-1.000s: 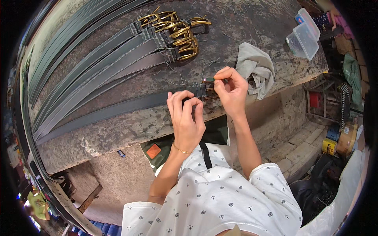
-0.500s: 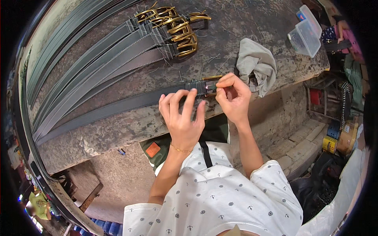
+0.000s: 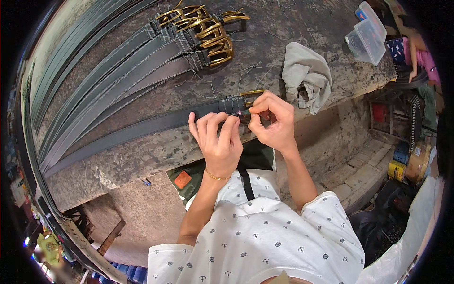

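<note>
A dark grey leather belt (image 3: 156, 124) with pale stitching lies along the table's near edge, its brass buckle (image 3: 252, 92) at the right end. My left hand (image 3: 218, 137) has curled fingers at the belt's lower edge near the stitched buckle end, thumb drawn in to the index finger. My right hand (image 3: 273, 118) is closed in a pinch just below the buckle. It holds a small dark object (image 3: 245, 112) with a pinkish glow at its tip, close to the stitched end. Most of that object is hidden by the fingers, so its kind is unclear.
Several similar belts (image 3: 127, 61) with brass buckles (image 3: 215, 38) fan across the table's left side. Right of my hands lies a crumpled grey cloth (image 3: 306, 75); beyond it stands a clear plastic box (image 3: 366, 45). Loose thread ends litter the worn table (image 3: 331, 28). Another person's arm (image 3: 414, 59) shows far right.
My right hand has moved slightly left and down, bringing the glowing tip from the buckle to the belt's lower edge. My left fingers have drawn together and the thumb has closed in.
</note>
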Action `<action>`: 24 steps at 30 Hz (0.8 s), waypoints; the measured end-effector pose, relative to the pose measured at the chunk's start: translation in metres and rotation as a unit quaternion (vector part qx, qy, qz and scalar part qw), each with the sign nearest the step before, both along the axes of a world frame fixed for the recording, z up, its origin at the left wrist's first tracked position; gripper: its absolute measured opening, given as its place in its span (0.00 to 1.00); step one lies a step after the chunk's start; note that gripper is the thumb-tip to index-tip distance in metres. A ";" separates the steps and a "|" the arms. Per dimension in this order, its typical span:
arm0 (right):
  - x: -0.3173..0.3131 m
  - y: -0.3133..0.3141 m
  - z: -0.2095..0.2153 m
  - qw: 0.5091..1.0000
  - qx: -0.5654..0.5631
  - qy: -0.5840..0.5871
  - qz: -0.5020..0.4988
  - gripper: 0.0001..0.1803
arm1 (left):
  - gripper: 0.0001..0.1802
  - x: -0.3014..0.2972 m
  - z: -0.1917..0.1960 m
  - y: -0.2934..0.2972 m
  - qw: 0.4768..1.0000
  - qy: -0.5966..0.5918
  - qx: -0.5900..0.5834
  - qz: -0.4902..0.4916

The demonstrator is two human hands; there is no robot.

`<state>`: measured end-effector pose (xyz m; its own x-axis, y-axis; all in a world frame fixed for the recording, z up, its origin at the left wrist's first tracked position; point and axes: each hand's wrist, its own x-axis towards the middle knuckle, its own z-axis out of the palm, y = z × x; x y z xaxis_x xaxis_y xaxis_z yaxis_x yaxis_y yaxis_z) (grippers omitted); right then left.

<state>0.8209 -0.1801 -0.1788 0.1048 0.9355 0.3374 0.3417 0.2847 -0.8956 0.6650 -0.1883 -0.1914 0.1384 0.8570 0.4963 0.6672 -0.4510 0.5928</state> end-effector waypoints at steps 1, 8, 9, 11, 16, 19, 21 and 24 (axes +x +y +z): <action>0.000 0.000 0.000 1.000 0.000 0.000 0.000 0.07 | 0.09 0.000 0.000 0.000 1.000 0.000 0.000 -0.001; 0.000 0.001 0.000 1.000 0.009 -0.010 0.002 0.07 | 0.09 0.000 0.001 0.000 1.000 -0.008 0.001 0.001; 0.000 0.001 0.000 1.000 0.007 -0.012 0.002 0.07 | 0.09 0.000 0.001 0.000 1.000 -0.008 0.002 0.001; 0.000 0.001 0.000 1.000 0.007 -0.010 0.001 0.07 | 0.09 0.000 0.000 0.000 1.000 -0.005 0.006 0.000; 0.000 0.000 0.001 1.000 0.003 -0.009 0.001 0.07 | 0.09 0.001 0.002 0.000 1.000 -0.006 0.008 -0.002; -0.001 0.000 0.001 1.000 0.000 -0.006 0.002 0.07 | 0.09 0.000 0.003 0.000 1.000 -0.003 0.013 0.000; -0.001 0.000 0.002 1.000 0.000 -0.007 0.001 0.07 | 0.09 0.001 0.002 0.000 1.000 -0.003 0.013 0.000; 0.000 0.001 -0.001 1.000 0.006 -0.010 0.006 0.07 | 0.09 0.001 0.002 0.000 1.000 -0.005 0.014 0.001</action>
<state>0.8209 -0.1795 -0.1793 0.0863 0.9324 0.3509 0.3565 0.3000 -0.8848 0.6658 -0.1887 -0.1891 0.1315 0.8429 0.5217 0.6621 -0.4664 0.5866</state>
